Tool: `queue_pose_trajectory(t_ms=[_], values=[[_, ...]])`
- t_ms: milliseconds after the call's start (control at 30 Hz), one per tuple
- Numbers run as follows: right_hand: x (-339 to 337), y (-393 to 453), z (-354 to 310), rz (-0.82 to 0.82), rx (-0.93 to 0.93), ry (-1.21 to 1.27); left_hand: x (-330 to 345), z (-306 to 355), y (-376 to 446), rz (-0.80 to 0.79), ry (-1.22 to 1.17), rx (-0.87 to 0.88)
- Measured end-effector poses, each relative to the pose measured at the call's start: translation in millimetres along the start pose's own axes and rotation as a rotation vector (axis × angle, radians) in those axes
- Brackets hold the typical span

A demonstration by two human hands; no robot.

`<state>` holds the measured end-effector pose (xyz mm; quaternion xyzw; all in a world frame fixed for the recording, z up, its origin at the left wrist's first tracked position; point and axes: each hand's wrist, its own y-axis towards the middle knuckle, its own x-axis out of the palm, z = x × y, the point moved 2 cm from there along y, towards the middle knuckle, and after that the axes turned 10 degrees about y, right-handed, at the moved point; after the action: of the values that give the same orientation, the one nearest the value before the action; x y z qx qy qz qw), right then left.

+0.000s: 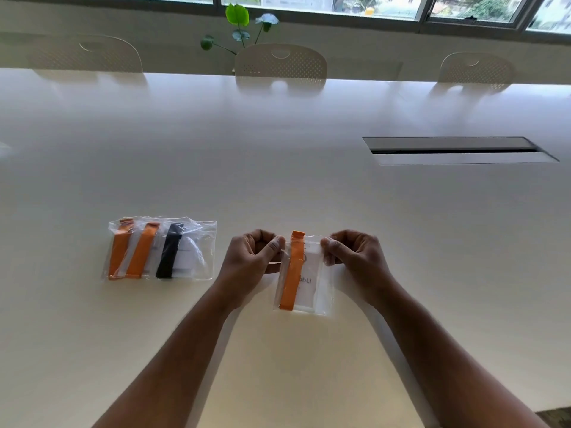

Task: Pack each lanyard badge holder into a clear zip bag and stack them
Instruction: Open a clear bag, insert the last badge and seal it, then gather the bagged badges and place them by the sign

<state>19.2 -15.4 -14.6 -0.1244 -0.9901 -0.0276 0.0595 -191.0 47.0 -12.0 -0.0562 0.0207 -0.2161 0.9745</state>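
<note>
We pinch the top corners of a zip bag (304, 273) with left hand (253, 257) and right hand (352, 253), near the tabletop's (309, 180) near edge; its orange lanyard (293, 270) pokes out, unsealed. Packed bags (160, 247) lie stacked leftward.

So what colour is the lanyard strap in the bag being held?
Orange lanyard strap, seen through the clear zip bag in the head view.

Three orange lanyards (292, 273), one black (169, 254)

Both bare forearms reach forward, left hand (251, 257) and right hand (352, 253) curled, fingertips pinching.
</note>
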Motion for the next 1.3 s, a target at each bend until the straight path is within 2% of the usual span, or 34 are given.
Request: queue_pose_trajectory(t_ms=[133, 333, 467, 633, 833, 933, 1100, 1200, 1300], values=[[0, 0, -4, -0.022, 0.033, 0.017, 0, 2, 1, -0.011, -0.024, -0.017], [0, 0, -2, -0.015, 0.051, 0.087, -2, -3, 3, -0.174, -0.037, -0.066], [2, 0, 1, -0.089, 0.056, 0.059, 0, -3, 2, -0.157, -0.065, -0.05], [5, 1, 7, -0.24, 0.124, -0.004, 2, -4, -3, 0.043, -0.113, 0.005], [11, 1, 8, -0.113, 0.139, 0.136, 6, -4, -10, 0.205, 0.04, 0.051], [13, 9, 2, -0.069, 0.25, 0.24, 2, 0, -14, 0.282, 0.04, 0.039], [36, 20, -3, -0.077, 0.394, 0.345, -32, 7, -34, 0.48, 0.208, 0.148], [63, 21, -1, -0.122, 0.434, 0.366, -71, 12, -44, 0.678, 0.352, 0.2], [93, 27, 4, -0.156, 0.448, 0.326, -117, 14, -49, 0.927, 0.602, 0.189]])
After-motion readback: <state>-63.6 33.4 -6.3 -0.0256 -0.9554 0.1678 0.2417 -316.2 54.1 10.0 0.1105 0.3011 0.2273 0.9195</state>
